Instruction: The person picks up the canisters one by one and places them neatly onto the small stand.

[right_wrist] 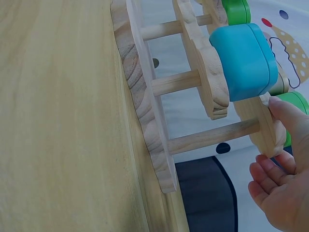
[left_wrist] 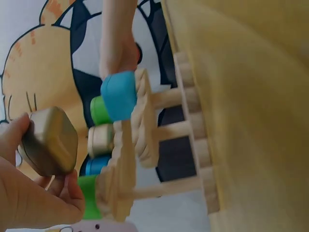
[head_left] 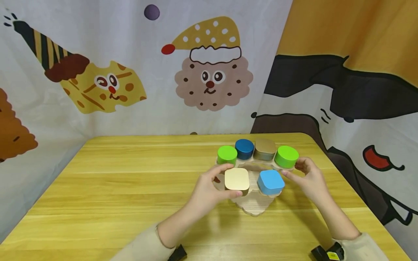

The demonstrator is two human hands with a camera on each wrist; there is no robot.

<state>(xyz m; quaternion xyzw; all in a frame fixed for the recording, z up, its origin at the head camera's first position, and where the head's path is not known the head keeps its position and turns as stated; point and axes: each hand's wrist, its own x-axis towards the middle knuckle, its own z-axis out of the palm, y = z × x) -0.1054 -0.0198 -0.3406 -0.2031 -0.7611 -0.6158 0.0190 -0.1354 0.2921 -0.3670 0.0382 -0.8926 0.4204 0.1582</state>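
My left hand (head_left: 209,186) holds a gold rounded-square tin (head_left: 236,179) between thumb and fingers. In the left wrist view that tin (left_wrist: 49,141) is raised above the tiered wooden stand (head_left: 254,203), apart from it. My right hand (head_left: 311,181) grips the right edge of the stand's upper tier, thumb on one side and fingers curled on the other, close to a green round tin (head_left: 286,157). A light-blue rounded-square tin (head_left: 271,182) sits on the lower tier's right part. The gold tin and my left hand hide part of the lower tier's left.
Along the upper tier stand another green round tin (head_left: 226,155), a dark-blue round tin (head_left: 244,149) and a second gold square tin (head_left: 265,149). Wooden posts (right_wrist: 215,137) join the tiers to a scalloped base. A cartoon-printed curtain (head_left: 130,43) hangs behind the wooden table (head_left: 114,203).
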